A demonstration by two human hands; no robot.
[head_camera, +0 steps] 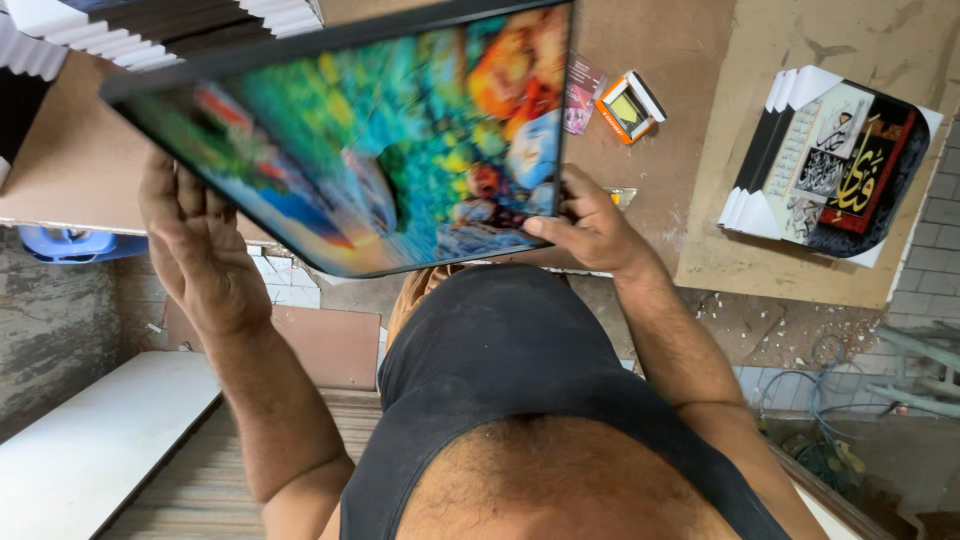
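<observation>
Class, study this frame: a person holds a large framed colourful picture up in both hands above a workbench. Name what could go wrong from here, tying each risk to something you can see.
1. The framed picture is tilted and blurred, held only at its edges by the left hand and right hand; it might slip.
2. Its far edge is close to the stacked frames and could knock them.
3. If lowered carelessly, it may land on the small orange box on the workbench.

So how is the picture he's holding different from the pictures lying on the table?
The colourful framed picture is up in both hands, left hand and right hand, and tilted; the stacked framed pictures lie flat on the board. The held one shows bright greens and oranges; the stack's top is black, red and gold. Both have dark frames.
</observation>
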